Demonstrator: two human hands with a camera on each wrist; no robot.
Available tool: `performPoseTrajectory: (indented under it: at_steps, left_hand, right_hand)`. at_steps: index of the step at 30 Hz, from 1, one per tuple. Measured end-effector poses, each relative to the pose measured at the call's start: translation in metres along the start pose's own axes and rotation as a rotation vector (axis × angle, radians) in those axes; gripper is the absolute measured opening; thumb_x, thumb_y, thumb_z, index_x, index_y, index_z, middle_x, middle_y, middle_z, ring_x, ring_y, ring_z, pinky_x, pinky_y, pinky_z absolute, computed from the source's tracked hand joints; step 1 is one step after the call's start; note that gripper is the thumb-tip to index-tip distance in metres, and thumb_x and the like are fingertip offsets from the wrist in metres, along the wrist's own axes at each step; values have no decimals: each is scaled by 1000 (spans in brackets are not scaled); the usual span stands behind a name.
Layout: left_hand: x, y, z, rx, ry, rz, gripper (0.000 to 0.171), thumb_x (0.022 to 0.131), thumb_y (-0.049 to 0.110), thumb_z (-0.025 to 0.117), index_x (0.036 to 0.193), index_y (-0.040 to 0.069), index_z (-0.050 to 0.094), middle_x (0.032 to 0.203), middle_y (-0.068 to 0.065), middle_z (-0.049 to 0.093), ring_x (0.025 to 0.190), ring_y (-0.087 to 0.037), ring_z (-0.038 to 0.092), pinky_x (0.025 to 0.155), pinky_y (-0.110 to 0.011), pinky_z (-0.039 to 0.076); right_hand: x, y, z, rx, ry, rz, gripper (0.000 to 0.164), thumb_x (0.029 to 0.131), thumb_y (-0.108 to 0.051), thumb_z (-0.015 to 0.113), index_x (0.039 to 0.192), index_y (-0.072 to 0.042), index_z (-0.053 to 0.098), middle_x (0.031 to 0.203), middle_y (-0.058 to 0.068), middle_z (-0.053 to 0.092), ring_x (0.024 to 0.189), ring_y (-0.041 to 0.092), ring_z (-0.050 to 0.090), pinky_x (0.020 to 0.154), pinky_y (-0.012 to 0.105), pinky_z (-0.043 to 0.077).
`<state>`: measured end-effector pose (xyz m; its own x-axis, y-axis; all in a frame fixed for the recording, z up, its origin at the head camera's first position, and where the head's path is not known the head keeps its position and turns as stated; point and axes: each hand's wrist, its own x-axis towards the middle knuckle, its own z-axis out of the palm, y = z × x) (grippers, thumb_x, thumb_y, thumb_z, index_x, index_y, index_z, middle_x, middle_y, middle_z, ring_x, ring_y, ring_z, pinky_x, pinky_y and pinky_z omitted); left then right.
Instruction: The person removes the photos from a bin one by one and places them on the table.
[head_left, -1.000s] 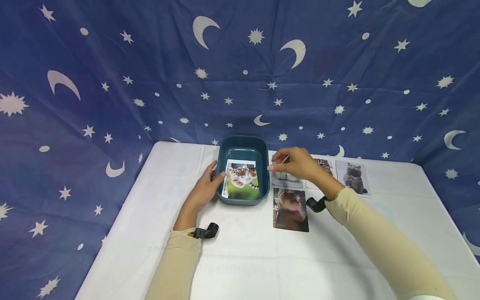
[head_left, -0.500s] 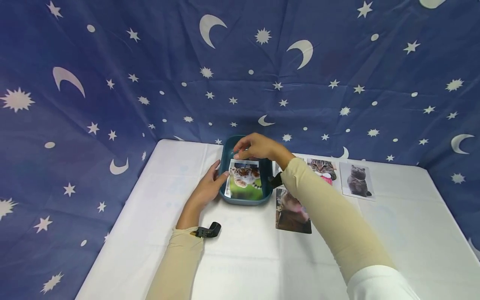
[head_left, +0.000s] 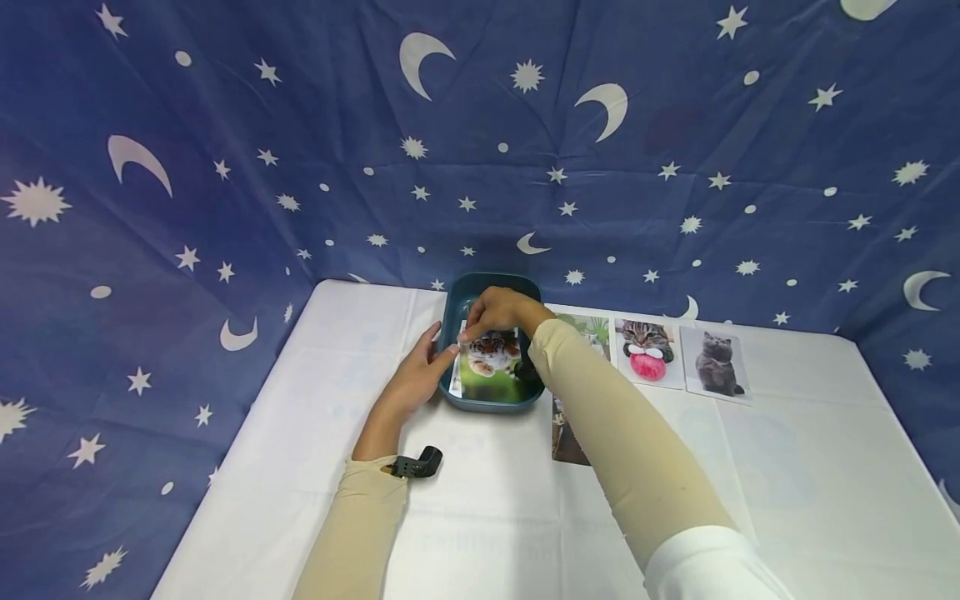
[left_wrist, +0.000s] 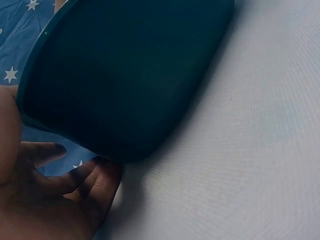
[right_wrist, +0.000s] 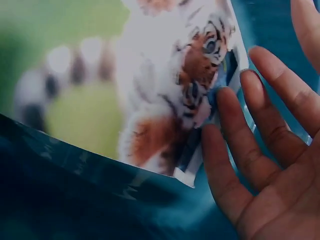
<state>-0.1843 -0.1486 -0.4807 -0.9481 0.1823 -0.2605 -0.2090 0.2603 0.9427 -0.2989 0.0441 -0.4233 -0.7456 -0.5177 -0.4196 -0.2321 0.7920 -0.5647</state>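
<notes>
A teal plastic tub [head_left: 491, 407] stands near the back of the white table. Inside it lies a photo card of a tiger cub [head_left: 489, 367], with white card edges showing at its left. My left hand [head_left: 411, 383] holds the tub's left side, thumb over the rim and fingers [left_wrist: 102, 187] along the outer wall. Reaching into the tub, my right hand [head_left: 497, 310] is over the top edge of the tiger photo. In the right wrist view its fingers are extended, with fingertips [right_wrist: 212, 140] right at the card's edge and the thumb apart from them.
Right of the tub lie photo cards: a partly hidden green-and-white one [head_left: 596, 327], a tabby cat with something pink [head_left: 648, 354] and a grey cat [head_left: 717, 364]. My right forearm partly covers a brown photo [head_left: 567, 437]. A blue star-patterned cloth [head_left: 480, 167] hangs behind.
My right hand has moved left from above the cards beside the tub, over its rim and down to the tiger photo. The left hand keeps its hold on the tub.
</notes>
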Motion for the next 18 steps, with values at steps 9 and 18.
performPoseTrajectory:
  at_steps: [9, 18]
  left_hand:
    - [1, -2, 1, -10, 0, -5, 75, 105, 45, 54, 165, 25, 14, 163, -18, 35, 149, -32, 38, 123, -51, 31]
    - [0, 0, 1, -2, 11, 1, 76, 104, 45, 56, 165, 24, 16, 162, -18, 37, 148, -33, 39, 122, -51, 32]
  right_hand:
    - [-2, -2, 4, -43, -18, 46, 27, 84, -44, 84, 94, -20, 81, 96, -4, 76, 92, 18, 66, 88, 35, 56]
    - [-20, -10, -8, -13, -124, -32, 17, 93, -25, 77, 109, -20, 82, 98, -2, 79, 76, 17, 67, 78, 37, 59]
